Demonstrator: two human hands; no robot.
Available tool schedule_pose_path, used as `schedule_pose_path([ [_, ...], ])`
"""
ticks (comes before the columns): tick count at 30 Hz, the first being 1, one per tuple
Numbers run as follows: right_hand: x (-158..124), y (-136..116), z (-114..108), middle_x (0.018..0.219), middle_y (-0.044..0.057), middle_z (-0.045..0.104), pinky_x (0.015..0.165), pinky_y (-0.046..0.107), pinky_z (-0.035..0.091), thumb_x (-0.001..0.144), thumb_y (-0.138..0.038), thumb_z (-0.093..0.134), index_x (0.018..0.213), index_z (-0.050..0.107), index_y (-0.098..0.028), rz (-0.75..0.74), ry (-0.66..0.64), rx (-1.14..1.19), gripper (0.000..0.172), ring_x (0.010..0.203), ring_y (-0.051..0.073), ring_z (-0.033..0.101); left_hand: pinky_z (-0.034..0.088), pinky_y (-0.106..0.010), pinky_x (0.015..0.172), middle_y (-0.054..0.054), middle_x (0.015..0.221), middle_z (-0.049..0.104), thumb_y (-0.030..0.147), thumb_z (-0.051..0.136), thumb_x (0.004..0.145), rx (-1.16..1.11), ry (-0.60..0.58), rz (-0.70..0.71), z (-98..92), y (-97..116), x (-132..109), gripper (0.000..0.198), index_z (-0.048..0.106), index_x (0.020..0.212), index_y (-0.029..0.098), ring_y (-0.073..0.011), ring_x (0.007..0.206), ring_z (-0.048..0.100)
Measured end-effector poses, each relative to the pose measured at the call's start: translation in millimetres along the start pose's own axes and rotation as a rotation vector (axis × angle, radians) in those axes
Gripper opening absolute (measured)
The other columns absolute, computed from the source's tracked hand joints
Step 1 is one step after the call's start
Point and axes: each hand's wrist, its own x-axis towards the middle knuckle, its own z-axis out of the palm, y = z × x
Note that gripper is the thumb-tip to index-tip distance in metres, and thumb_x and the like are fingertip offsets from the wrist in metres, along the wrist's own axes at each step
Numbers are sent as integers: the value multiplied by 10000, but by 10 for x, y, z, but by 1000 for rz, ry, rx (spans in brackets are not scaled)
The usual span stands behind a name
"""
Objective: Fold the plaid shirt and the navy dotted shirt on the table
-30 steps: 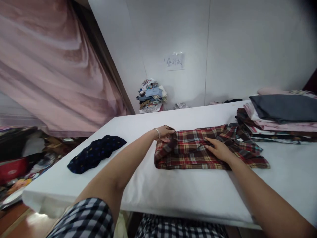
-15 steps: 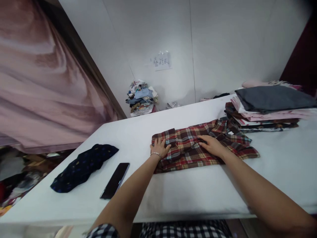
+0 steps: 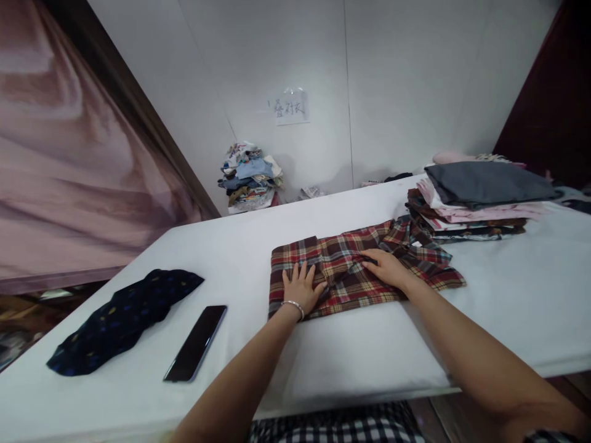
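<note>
Left hand (image 3: 302,289) lies spread, fingers fanned, on the squared, folded end of a plaid shirt (image 3: 345,278), and the right hand (image 3: 388,269) rests, fingers loosely parted, on its rumpled middle. Its uneven collar end sits right by a layered stack of folded garments (image 3: 484,203); bare, smooth white bench (image 3: 351,347) opens along the front edge and leftward to a glossy, slab-shaped phone (image 3: 196,344) and a crinkled navy cloth (image 3: 124,323).

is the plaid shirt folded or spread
The plaid shirt is partly folded: its end under the left hand is doubled over, edge showing.
</note>
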Motion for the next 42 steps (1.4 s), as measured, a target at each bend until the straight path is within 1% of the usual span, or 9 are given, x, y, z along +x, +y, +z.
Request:
schedule_pose_path([
  [5, -13, 61, 31, 1196, 100, 634, 995, 433, 431, 850, -281, 522, 1169, 633, -200, 3, 10, 12, 347, 1113, 246, 577, 49, -630, 1103, -68, 1545, 205, 695, 80, 830, 41, 45, 21, 129, 88, -69, 798, 310, 1438, 232, -324, 1422, 101],
  [17, -11, 165, 79, 1150, 104, 654, 974, 415, 442, 834, -290, 499, 1100, 670, -189, -13, 65, 17, 332, 1080, 230, 588, -12, -612, 1109, -67, 1547, 190, 700, 127, 826, -94, 43, 30, 106, 97, -39, 795, 295, 1447, 231, -316, 1427, 74],
  [20, -2, 161, 81, 1147, 98, 655, 975, 419, 437, 840, -278, 484, 1104, 668, -199, -20, 58, -40, 331, 1077, 227, 588, 8, -578, 1126, -53, 1529, 255, 698, 207, 825, -219, 25, 10, 36, 73, -10, 754, 390, 1398, 244, -295, 1423, 119],
  [24, 3, 116, 68, 1166, 99, 648, 990, 406, 420, 843, -258, 483, 1118, 660, -192, -29, 22, -119, 333, 1096, 224, 575, 164, -498, 1132, -64, 1503, 325, 606, 222, 872, -343, 108, -79, -167, -122, -12, 646, 466, 1329, 219, -254, 1400, 219],
  [27, 0, 49, 54, 1209, 99, 626, 1015, 407, 389, 856, -244, 472, 1143, 643, -191, -25, -9, -187, 338, 1140, 222, 543, 297, -488, 1071, -123, 1458, 389, 556, 380, 840, -429, 203, -296, -285, -386, -54, 604, 449, 1314, 187, -296, 1344, 331],
  [29, 0, -1, 49, 1232, 95, 611, 1027, 398, 373, 865, -229, 459, 1170, 624, -188, -23, -28, -230, 349, 1163, 213, 524, 404, -483, 976, -170, 1344, 509, 549, 472, 791, -496, 178, -411, -309, -552, -70, 614, 478, 1266, 160, -334, 1232, 469],
  [32, 11, -62, 47, 1257, 103, 592, 1034, 382, 363, 867, -199, 451, 1193, 604, -165, -17, -56, -282, 362, 1181, 206, 508, 499, -448, 821, -217, 1204, 599, 577, 507, 754, -575, 103, -462, -275, -688, -35, 672, 490, 1229, 102, -350, 1076, 587],
  [37, 61, -165, 3, 1241, 109, 604, 1016, 351, 385, 849, -159, 466, 1170, 620, -157, -17, -92, -314, 357, 1156, 200, 536, 528, -359, 685, -191, 1084, 667, 488, 599, 712, -687, 51, -466, -253, -708, 69, 561, 560, 1122, 107, -296, 911, 663],
  [42, 68, -388, 18, 1217, 108, 617, 1017, 368, 394, 845, -168, 479, 1158, 626, -164, -38, -54, -287, 346, 1136, 207, 556, 495, -350, 812, -137, 1152, 647, 408, 605, 721, -669, 171, -410, -484, -1013, -120, 543, 496, 1196, 170, -275, 1015, 626],
])
